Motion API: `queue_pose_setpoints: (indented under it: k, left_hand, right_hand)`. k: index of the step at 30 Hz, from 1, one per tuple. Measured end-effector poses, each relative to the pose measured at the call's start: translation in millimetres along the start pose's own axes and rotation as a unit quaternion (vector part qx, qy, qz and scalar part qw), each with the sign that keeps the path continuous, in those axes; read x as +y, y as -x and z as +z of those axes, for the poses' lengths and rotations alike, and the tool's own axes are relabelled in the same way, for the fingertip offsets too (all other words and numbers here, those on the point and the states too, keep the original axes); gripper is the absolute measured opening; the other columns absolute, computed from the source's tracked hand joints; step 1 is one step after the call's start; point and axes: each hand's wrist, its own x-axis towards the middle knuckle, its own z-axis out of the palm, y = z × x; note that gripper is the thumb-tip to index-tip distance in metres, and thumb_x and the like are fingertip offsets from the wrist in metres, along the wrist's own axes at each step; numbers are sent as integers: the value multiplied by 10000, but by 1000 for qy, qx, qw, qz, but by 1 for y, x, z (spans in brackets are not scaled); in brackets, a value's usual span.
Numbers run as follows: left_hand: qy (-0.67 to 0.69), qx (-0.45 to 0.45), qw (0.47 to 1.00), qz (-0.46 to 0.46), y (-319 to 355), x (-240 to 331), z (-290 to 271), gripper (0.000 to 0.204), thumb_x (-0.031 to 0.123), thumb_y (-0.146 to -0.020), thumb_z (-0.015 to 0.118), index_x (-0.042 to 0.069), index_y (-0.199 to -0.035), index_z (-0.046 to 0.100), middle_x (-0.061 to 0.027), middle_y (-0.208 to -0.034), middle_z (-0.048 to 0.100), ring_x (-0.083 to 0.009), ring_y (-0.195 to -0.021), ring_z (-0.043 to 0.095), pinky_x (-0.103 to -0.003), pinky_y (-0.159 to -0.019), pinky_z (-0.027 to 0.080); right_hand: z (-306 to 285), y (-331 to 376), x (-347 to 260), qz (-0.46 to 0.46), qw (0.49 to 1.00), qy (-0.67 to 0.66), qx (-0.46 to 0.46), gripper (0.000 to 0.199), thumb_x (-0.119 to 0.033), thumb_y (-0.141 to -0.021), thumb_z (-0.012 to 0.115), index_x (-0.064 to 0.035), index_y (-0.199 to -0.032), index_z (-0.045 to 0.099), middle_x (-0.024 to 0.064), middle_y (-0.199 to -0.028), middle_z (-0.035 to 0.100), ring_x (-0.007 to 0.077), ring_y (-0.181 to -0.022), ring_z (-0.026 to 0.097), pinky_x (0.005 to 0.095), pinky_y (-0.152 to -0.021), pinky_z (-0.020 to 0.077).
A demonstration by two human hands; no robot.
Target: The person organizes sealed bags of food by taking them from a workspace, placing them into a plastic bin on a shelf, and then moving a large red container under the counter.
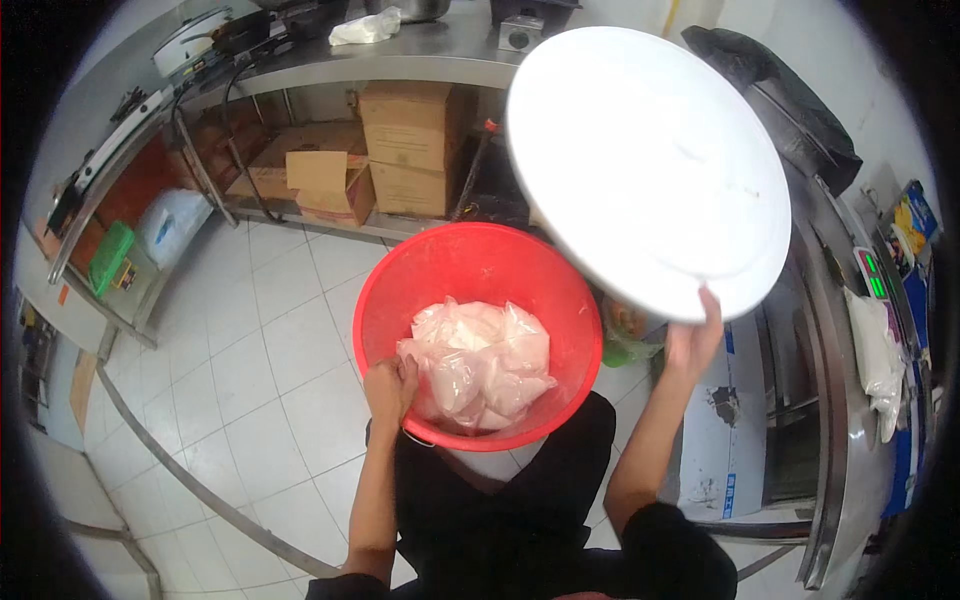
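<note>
1. A large white round lid (645,165) is tilting high at the right, its lower rim being pinched by the right hand (693,340).
2. A red bucket (478,262) is sitting below on the floor, holding clear plastic bags (480,362).
3. The left hand (390,385) is closing over the bucket's near rim, touching the bags.

A floor of pale square tiles (250,380) is seen throughout. A stainless steel counter (420,50) is set along its far side, and cardboard boxes (400,150) are stacked on the shelf beneath that counter. Left of the counter, a second steel bench (110,150) is placed (a green box (110,258) is kept below it). Even, bright lighting is cast.
</note>
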Motion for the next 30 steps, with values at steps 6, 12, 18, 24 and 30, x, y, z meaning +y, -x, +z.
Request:
queue_pose_setpoints:
  k: [6,12,18,24,30]
  left_hand:
    - [534,18,839,-104,-3,-34,-37,412,406,-974,445,66,-770,554,-75,-705,561,-205,-672,524,-340,-637,399]
    - [544,85,812,-194,-1,5,-89,690,502,-975,473,3,-1436,352,-207,-1447,412,-285,-1382,355,-441,-1122,308]
    - [145,47,975,-165,-7,28,-56,722,209,-930,621,-78,-1474,244,-313,-1468,335,-434,-1380,312,-473,-1159,229]
    - [51,64,993,-82,21,-17,-20,560,127,-972,462,-121,-1445,291,-341,-1478,326,-466,-1393,299,-463,-1176,214]
    - [112,88,982,-121,22,-13,-14,505,109,-999,395,-119,-1442,307,-324,-1477,344,-417,-1391,341,-425,-1170,246]
  right_hand:
    - [-42,139,7,122,992,28,16,444,-73,-878,604,57,-1289,498,200,-1271,570,322,-1206,547,454,-1072,421]
    - [-67,172,73,310,946,51,84,544,-4,-843,629,39,-1355,451,150,-1314,551,300,-1256,514,414,-1049,434]
    - [-83,147,100,371,916,141,62,562,-53,-860,693,29,-1361,452,135,-1330,552,279,-1220,550,392,-1020,468]
    - [-54,153,74,347,681,644,19,482,-400,-964,571,33,-1176,593,170,-942,713,348,-883,694,446,-840,544]
    - [-102,123,70,136,582,802,-2,632,-555,-996,410,39,-1051,618,288,-982,674,472,-962,633,510,-869,478]
